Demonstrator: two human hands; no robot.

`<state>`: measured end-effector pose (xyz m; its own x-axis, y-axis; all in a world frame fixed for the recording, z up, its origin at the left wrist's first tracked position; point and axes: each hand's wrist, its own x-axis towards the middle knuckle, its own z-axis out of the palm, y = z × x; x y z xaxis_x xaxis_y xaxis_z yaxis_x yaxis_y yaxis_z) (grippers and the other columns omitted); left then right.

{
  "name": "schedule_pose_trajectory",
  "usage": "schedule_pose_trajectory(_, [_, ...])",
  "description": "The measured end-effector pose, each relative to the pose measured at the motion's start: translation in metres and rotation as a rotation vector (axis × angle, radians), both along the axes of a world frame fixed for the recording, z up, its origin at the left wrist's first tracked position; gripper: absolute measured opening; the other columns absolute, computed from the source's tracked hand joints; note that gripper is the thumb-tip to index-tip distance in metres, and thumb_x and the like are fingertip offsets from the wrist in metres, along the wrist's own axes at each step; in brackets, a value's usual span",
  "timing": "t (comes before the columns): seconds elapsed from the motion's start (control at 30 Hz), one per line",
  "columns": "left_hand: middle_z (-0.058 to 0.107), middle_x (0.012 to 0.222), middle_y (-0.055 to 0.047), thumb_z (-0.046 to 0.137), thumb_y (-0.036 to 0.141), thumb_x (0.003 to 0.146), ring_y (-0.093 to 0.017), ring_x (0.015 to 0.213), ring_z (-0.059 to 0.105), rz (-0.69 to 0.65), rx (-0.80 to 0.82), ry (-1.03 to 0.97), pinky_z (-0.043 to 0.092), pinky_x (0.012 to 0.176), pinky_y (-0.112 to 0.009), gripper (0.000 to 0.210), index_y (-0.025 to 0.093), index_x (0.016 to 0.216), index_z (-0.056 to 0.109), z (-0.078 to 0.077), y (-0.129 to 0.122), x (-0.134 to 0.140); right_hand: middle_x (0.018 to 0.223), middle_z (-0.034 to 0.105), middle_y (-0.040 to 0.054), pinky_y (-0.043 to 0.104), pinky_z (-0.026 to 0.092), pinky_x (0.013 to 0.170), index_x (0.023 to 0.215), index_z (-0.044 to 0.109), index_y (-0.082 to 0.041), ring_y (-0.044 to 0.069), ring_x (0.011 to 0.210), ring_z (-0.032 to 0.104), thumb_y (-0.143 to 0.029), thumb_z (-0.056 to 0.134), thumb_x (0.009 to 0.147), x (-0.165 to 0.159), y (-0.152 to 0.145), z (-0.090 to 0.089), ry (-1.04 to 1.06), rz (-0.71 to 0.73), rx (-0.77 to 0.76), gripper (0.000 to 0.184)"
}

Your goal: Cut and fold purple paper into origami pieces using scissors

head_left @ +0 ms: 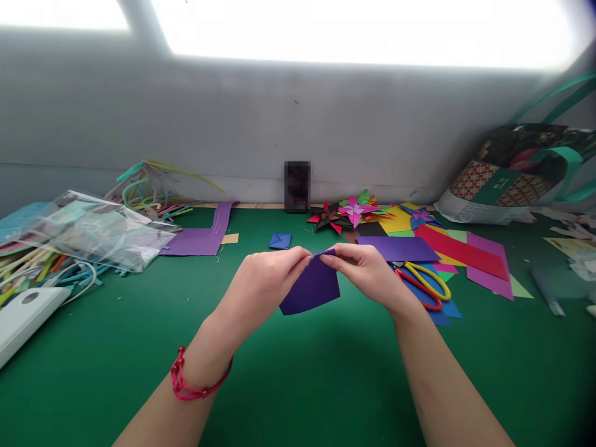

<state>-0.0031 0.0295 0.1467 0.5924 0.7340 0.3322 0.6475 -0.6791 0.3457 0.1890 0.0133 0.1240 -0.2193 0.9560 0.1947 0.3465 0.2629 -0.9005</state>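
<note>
Between my two hands, above the green table, hangs a sheet of dark purple paper [311, 288]. Thumb and fingers of my left hand [265, 282] pinch its upper left edge; a red cord bracelet circles that wrist. My right hand [365, 270] pinches the upper right part, where a narrow strip of the paper looks folded over. Fingertips of both hands nearly meet along this top edge. Just beyond them, a small folded blue paper piece [280, 241] lies on the table.
Scissors with red and yellow handles [426, 288] lie on coloured sheets at right, near folded paper stars [354, 210]. A phone [297, 186] leans on the wall. Purple paper [193, 242], plastic bags [112, 233] and a white device [30, 316] are left; a patterned bag [500, 183] stands right.
</note>
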Motion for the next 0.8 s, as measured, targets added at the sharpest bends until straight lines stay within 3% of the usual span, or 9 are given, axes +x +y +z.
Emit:
schedule_pose_trajectory(0.43, [0.062,0.070,0.002,0.036,0.030,0.089,-0.009,0.058,0.053,-0.012,0.040,-0.007,0.034,0.051,-0.020,0.023,0.021,0.088,0.058,0.000,0.001,-0.001,0.066,0.052,-0.0002,0.022,0.034,0.051,0.075,0.062,-0.015,0.011,0.060,0.045,-0.039,0.050,0.082,-0.001,-0.002,0.003,-0.018,-0.012,0.011,0.027])
schedule_pose_trajectory(0.6, [0.064,0.073,0.002,0.038,0.030,0.089,-0.009,0.059,0.055,-0.028,0.059,-0.023,0.035,0.053,-0.020,0.022,0.021,0.090,0.058,0.000,0.000,-0.002,0.082,0.063,0.0016,0.022,0.043,0.063,0.088,0.064,-0.018,0.014,0.075,0.056,-0.036,0.051,0.082,0.001,-0.007,0.011,0.035,0.032,-0.008,0.022])
schedule_pose_trajectory(0.8, [0.065,0.075,0.001,0.037,0.029,0.089,-0.010,0.063,0.057,-0.070,0.074,-0.018,0.036,0.055,-0.020,0.023,0.021,0.090,0.058,-0.004,0.002,-0.001,0.073,0.064,0.0015,0.022,0.041,0.058,0.079,0.065,-0.017,0.013,0.067,0.055,-0.034,0.048,0.084,0.003,-0.006,0.010,-0.084,-0.033,0.136,0.024])
